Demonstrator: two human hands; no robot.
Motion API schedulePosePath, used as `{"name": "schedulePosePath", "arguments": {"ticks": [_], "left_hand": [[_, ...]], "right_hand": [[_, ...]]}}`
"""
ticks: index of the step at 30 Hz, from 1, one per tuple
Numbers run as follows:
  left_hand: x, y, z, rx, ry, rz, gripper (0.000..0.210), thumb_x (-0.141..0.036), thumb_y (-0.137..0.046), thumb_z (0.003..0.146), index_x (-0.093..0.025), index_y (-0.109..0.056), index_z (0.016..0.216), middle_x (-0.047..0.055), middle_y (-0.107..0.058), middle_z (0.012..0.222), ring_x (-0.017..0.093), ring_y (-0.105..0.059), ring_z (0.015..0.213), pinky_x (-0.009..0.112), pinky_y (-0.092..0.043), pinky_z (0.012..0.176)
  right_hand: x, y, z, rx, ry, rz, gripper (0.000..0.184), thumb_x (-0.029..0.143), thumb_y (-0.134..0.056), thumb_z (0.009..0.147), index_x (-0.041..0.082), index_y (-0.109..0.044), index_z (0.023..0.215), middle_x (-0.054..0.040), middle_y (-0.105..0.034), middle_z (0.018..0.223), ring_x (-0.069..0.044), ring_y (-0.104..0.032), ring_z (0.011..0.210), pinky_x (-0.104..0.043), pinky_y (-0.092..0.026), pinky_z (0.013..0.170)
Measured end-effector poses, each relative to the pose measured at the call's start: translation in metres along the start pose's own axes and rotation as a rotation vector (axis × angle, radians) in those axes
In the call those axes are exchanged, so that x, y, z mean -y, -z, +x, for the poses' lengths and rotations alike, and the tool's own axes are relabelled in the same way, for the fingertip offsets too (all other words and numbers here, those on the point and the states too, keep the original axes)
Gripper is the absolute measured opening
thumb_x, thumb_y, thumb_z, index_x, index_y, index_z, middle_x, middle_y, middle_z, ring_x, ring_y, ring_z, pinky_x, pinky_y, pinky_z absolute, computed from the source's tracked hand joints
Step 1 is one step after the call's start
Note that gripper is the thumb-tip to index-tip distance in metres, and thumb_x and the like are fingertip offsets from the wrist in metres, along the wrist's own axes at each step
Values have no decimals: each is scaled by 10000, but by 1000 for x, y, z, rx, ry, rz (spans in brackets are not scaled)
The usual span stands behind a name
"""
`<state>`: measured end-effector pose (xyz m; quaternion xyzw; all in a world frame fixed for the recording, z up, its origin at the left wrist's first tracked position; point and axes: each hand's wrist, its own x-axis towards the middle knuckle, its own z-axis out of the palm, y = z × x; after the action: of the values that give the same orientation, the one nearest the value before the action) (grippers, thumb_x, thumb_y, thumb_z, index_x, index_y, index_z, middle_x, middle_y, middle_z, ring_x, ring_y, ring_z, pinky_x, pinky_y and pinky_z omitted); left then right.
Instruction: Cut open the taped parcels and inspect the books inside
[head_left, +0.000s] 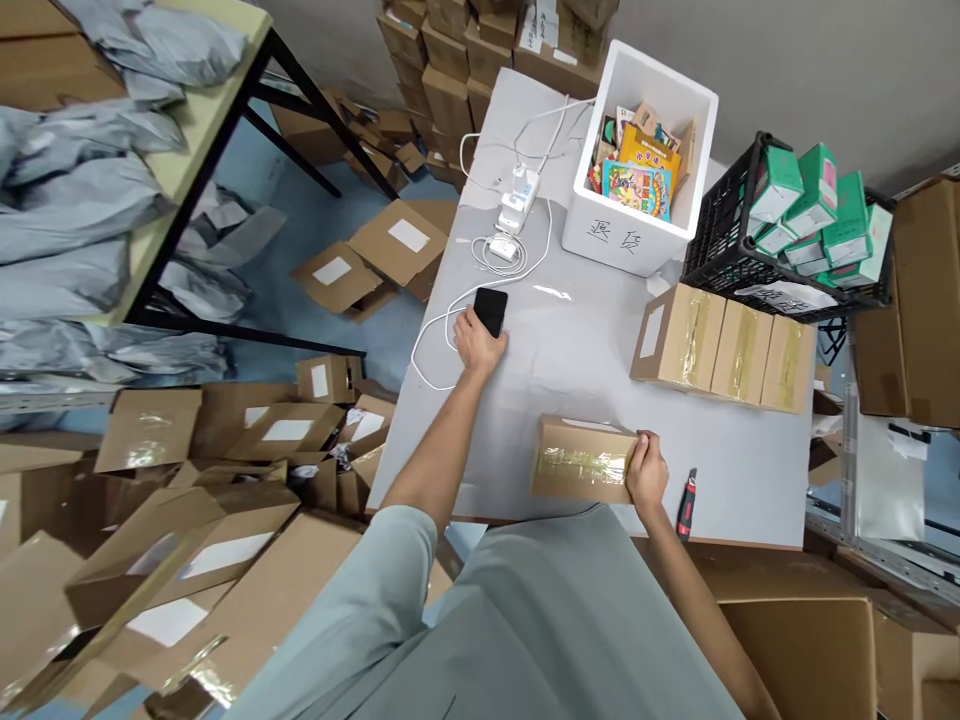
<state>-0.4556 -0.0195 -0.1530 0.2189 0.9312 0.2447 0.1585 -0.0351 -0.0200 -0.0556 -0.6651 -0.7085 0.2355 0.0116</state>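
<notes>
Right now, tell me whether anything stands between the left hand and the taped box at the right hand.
Nothing visible does: only tabletop shows between the left hand, at the phone, and the taped box at the right hand.

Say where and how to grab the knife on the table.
Probably by the red-black handle, from above and the person's side. The knife lies flat, long and slim, handle toward the table's near edge and tip pointing away, so that approach should stay clear of the tip. Can't tell if the blade is out.
</notes>
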Motion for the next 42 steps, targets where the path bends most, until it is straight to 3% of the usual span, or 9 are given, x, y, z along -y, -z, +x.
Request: {"name": "schedulePosePath", "arguments": {"ticks": [7, 20, 24, 26, 29, 32, 37, 42], "left_hand": [[-7, -19, 12, -4, 26, 72, 940, -302, -719, 908, -3, -303, 1696, 306, -514, 1617, 478, -485, 1467, 651, -434, 1234], [-6, -24, 16, 5, 30, 27, 997, -286, -691, 904, 1, -222, 1737, 309, -497, 1649, 480, -489, 1474, 659, -410, 1259], [11, -17, -9, -21, -43, -21, 1103, -379, -752, 866, 12, -198, 1735, 313, -348, 1761, 469, -376, 1601, 607, -314, 1338], [22, -14, -30, -43, -108, -27, 1056, -426, -709, 902, -6, -215, 1737, 297, -305, 1793, 451, -343, 1632, 586, -281, 1354], [35, -9, -58, -30, -211, -18, 900, -428, -583, 983, -47, -272, 1737, 271, -361, 1780, 430, -396, 1608, 574, -296, 1337], [38, -7, -68, 1, -256, 10, 812, -384, -515, 1015, -66, -311, 1734, 263, -425, 1748, 414, -443, 1581, 571, -295, 1331], [20, -8, -45, 69, -250, 34, 864, -353, -544, 995, -20, -263, 1742, 275, -378, 1775, 410, -402, 1622, 576, -291, 1342], [-11, -4, -18, 106, -280, -16, 942, -312, -625, 958, 5, -215, 1745, 261, -256, 1834, 348, -243, 1723, 536, -177, 1409]], "right_hand": [[1, -1, -1, 19, -20, 8, 604, 527, -205, 1151, 200, -664, 1369, -138, -809, 1138, -271, -710, 872, -320, -390, 764], [2, 0, 1, 31, -25, 23, 601, 540, -207, 1147, 207, -656, 1367, -135, -809, 1158, -278, -710, 883, -325, -390, 766], [2, 0, 0, 22, -20, 12, 602, 530, -203, 1147, 205, -664, 1358, -133, -812, 1150, -272, -706, 868, -326, -376, 759], [2, -1, 0, 18, -18, 14, 606, 528, -199, 1148, 204, -667, 1355, -132, -812, 1160, -271, -706, 873, -328, -372, 761], [0, -2, 1, 19, -18, 12, 593, 517, -211, 1147, 199, -665, 1357, -133, -809, 1147, -266, -700, 864, -325, -367, 757], [0, -3, 1, 22, -13, 13, 581, 505, -221, 1147, 191, -660, 1363, -140, -807, 1144, -262, -696, 853, -326, -364, 757], [1, -2, 1, 10, -4, 1, 574, 500, -224, 1155, 188, -663, 1354, -136, -803, 1110, -265, -692, 853, -325, -360, 756], [3, 0, 2, 16, -5, -23, 534, 461, -244, 1161, 185, -661, 1348, -121, -785, 1053, -252, -669, 831, -310, -343, 738]]}}
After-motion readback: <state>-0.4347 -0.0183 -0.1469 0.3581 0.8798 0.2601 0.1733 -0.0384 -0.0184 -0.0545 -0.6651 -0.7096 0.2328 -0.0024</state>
